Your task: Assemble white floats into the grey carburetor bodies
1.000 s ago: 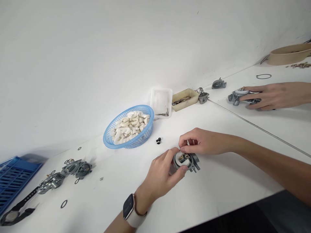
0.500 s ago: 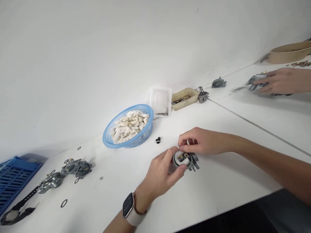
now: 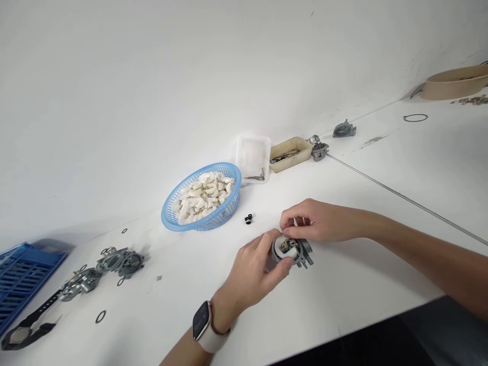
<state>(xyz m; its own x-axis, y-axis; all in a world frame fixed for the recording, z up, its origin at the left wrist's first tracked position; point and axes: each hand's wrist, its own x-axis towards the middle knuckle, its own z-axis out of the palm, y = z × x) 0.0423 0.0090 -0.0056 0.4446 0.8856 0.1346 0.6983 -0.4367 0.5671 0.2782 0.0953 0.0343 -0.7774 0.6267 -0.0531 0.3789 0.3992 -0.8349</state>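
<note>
A grey metal carburetor body [image 3: 295, 251] with a round open face rests on the white table [image 3: 343, 295] in front of me. My left hand [image 3: 255, 272], a smartwatch on its wrist, grips the body's left side between thumb and fingers. My right hand [image 3: 316, 221] is curled over the top of the body, its thumb and forefinger pinched at a small part on the open face; the part itself is too small to name.
A blue basket [image 3: 204, 201] of white plastic pieces stands behind, with a small black part [image 3: 248, 219] beside it. Two trays [image 3: 290, 152] sit against the wall. More carburetor bodies [image 3: 120, 263] and black O-rings lie left, near a blue crate [image 3: 23, 279]. A thin rod [image 3: 400, 195] crosses right.
Another person's hand, holding a carburetor at the far right, has pulled back and left the view. My own hands and the body have barely shifted.
</note>
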